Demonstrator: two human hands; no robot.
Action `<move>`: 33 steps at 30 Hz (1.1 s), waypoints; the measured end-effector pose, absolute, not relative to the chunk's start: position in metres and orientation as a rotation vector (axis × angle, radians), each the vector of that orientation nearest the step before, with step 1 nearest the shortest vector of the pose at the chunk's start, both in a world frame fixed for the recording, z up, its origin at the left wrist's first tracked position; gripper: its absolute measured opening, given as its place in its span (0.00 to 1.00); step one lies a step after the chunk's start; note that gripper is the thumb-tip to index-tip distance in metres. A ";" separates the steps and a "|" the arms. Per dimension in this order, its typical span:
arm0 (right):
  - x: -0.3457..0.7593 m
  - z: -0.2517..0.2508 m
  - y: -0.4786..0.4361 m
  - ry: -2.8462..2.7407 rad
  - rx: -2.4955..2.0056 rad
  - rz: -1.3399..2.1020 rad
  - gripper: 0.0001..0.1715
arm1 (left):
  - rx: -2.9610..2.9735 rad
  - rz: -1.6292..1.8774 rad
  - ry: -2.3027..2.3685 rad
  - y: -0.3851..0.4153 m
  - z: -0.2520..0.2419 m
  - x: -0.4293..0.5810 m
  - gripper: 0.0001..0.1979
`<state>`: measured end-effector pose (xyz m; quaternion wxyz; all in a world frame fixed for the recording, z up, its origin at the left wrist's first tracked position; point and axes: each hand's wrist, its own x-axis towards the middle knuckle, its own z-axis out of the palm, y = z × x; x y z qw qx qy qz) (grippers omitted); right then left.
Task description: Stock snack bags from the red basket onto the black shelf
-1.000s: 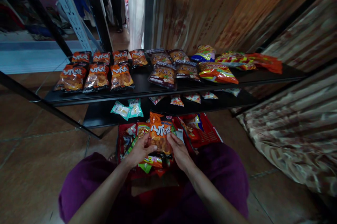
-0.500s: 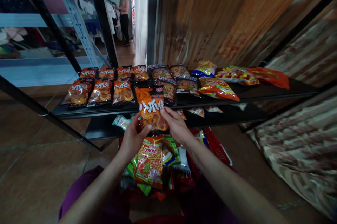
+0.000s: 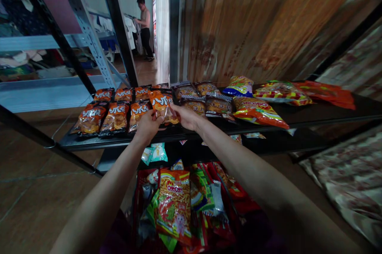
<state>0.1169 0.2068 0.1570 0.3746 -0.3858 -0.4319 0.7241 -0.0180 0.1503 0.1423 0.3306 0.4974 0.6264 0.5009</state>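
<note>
Both my hands hold one orange snack bag [image 3: 161,104] just over the front of the black shelf [image 3: 209,130]. My left hand [image 3: 147,124] pinches its lower left corner and my right hand [image 3: 185,115] grips its right edge. The bag hovers next to two rows of identical orange bags [image 3: 115,112] lying on the shelf's left part. Dark brown checker-topped bags [image 3: 205,100] lie just right of it. Below my arms a red basket [image 3: 139,198] holds several mixed snack packs, with a red and green noodle-snack pack [image 3: 174,206] on top.
Yellow-red and blue snack bags [image 3: 259,110] lie on the shelf's right part. A lower shelf carries small teal packets [image 3: 155,152]. A person [image 3: 145,27] stands far back by hanging clothes. Patterned curtains [image 3: 343,166] hang at the right; tiled floor [image 3: 36,182] lies at the left.
My hands lifted the orange bag out of the basket, carried it up and forward, and now hold it over the top shelf beside the other orange bags. The camera tilted upward.
</note>
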 end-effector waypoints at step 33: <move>0.128 0.110 0.249 -1.394 -1.252 1.234 0.08 | 1.458 0.990 2.006 0.174 0.146 0.024 0.26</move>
